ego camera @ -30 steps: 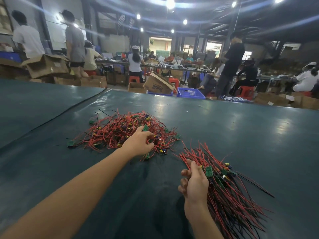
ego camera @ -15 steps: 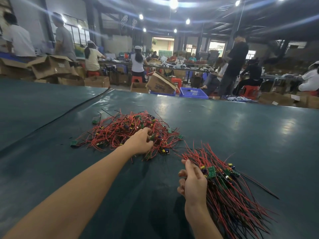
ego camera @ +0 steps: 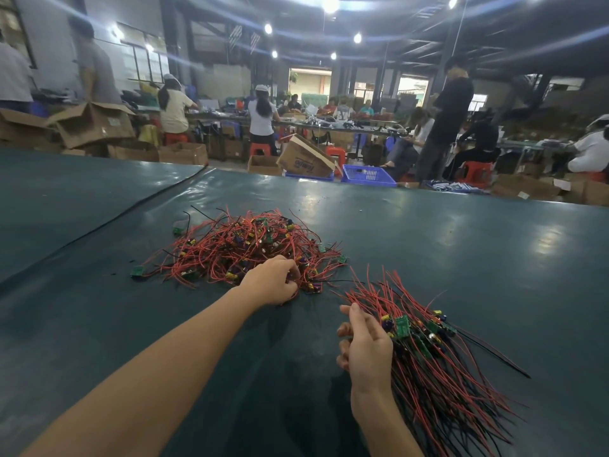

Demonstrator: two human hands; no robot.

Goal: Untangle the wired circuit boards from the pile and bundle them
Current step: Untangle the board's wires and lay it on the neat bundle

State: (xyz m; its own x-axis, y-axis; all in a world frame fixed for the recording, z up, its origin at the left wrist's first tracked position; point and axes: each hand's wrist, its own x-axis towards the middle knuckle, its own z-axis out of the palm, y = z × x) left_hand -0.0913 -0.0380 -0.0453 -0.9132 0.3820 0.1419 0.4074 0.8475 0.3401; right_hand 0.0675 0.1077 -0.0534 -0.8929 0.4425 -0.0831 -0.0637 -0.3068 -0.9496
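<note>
Wired circuit boards [ego camera: 237, 249] are lying tangled on the green table [ego camera: 461, 245], and my left hand [ego camera: 270, 280] is pinching wires at their near edge. My right hand [ego camera: 365, 351] is gripping the straightened bundle [ego camera: 435, 374] just beside them.

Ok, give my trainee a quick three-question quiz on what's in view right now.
1. True or false: the right hand holds the bundle.
2. The left hand is at which part of the pile? A far edge; B near edge; C clear of it.
3. Fill in: most wires are ___.
Key: 1 true; 2 B; 3 red.
</note>
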